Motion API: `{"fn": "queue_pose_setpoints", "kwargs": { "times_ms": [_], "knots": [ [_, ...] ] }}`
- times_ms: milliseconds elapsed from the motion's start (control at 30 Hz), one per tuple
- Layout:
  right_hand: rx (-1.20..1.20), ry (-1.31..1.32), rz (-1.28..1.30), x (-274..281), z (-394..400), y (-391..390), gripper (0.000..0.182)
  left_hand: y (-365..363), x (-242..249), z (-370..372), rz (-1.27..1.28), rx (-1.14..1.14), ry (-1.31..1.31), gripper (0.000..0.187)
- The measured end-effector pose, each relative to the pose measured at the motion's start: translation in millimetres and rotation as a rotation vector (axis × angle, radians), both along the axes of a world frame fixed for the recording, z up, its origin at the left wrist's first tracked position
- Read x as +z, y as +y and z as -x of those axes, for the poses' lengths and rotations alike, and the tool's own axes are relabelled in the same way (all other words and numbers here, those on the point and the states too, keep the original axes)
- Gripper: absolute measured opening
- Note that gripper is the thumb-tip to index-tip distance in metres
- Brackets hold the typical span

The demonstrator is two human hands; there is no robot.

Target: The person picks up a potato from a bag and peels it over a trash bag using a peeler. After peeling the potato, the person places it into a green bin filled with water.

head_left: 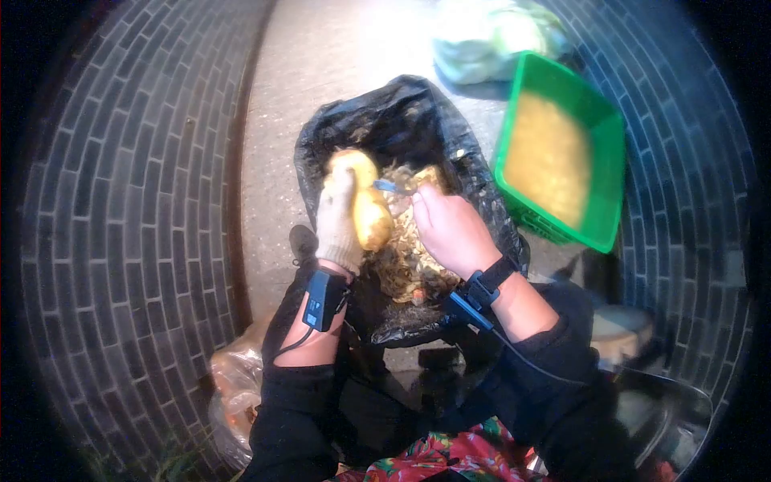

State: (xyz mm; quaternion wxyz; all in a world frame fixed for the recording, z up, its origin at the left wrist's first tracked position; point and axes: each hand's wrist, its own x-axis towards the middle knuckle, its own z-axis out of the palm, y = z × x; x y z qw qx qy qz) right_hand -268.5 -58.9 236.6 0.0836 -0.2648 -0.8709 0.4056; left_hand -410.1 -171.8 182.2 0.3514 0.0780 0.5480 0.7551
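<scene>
My left hand (337, 217), in a pale knitted glove, is wrapped round a long, knobbly yellow potato (372, 217), which looks largely peeled, with brownish patches at its ends. Bare, my right hand (451, 230) grips a small peeler (387, 185); its bluish head points left at the potato, just apart from it, and most of its handle is hidden in my fist. Both hands are above a container lined with a black plastic bag (385, 104). Inside the bag lies a heap of peelings (414, 269), pale and brown.
To the right stands a green plastic crate (606, 173) with blurred yellow contents. A full, pale plastic bag (498, 40) sits behind it. Another clear bag (237, 386) is at my lower left, and a metal basin (666, 418) at lower right. Brick walls (152, 185) rise on both sides.
</scene>
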Motion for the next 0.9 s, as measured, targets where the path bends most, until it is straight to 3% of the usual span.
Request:
{"fn": "queue_pose_setpoints", "kwargs": {
  "times_ms": [100,167,300,433,567,633,667,800,900],
  "knots": [
    [-0.013,-0.007,-0.025,-2,3,-1,0.028,6,5,-11,-0.027,-0.037,0.011,0.038],
    [-0.016,-0.024,-0.036,-3,6,-3,0.027,11,8,-15,0.004,0.088,0.087,0.035],
    [0.045,-0.069,-0.059,-5,7,-9,0.027,7,2,-7,0.13,0.15,0.173,0.036],
    [0.121,-0.03,-0.068,-11,5,-14,0.028,2,0,2,0.09,0.164,0.172,0.038],
    [0.164,-0.134,-0.045,-9,4,-22,0.029,-1,-8,10,0.128,0.381,0.184,0.047],
    [0.193,-0.204,-0.005,-8,2,-27,0.029,-2,-7,17,-0.049,0.455,0.009,0.05],
    [0.195,-0.204,-0.007,-9,1,-28,0.029,-2,-17,25,0.021,0.482,-0.118,0.052],
    [0.16,-0.18,-0.018,-6,1,-19,0.028,-3,-12,22,-0.112,0.46,-0.237,0.048],
    [0.06,-0.071,-0.035,-9,4,-6,0.028,1,-9,12,0.028,0.474,-0.03,0.048]
  ]
}}
